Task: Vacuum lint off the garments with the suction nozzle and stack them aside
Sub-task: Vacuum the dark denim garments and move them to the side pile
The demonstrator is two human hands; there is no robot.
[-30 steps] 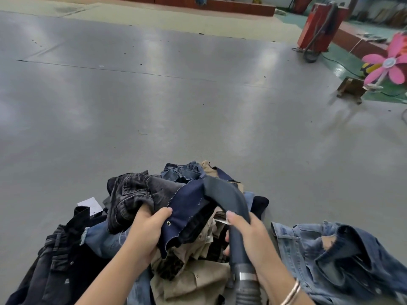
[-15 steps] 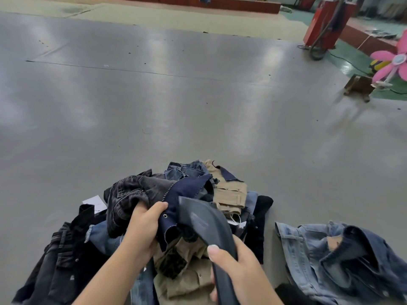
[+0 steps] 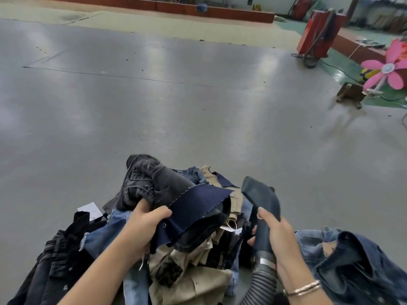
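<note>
My left hand [image 3: 144, 225] grips a dark denim garment [image 3: 174, 194], black on one side and navy on the other, and holds it lifted over a pile of clothes [image 3: 193, 267]. My right hand [image 3: 275, 236] is wrapped around the neck of the black suction nozzle [image 3: 261, 198], whose flat mouth points up and left, apart from the cloth. A ribbed grey hose [image 3: 257, 287] runs down from the nozzle. The pile holds jeans, khaki pieces and black clothes.
A blue denim jacket [image 3: 356, 267] lies on the grey floor [image 3: 154, 111] at the lower right. A white tag [image 3: 89, 210] lies left of the pile. A red machine [image 3: 317, 34], a pink flower-shaped fan [image 3: 387, 73] and a wooden block [image 3: 350, 94] stand far right.
The nozzle has come off the navy cloth and swung to the right. My left hand has raised the dark garment higher and spread its navy flap flat.
</note>
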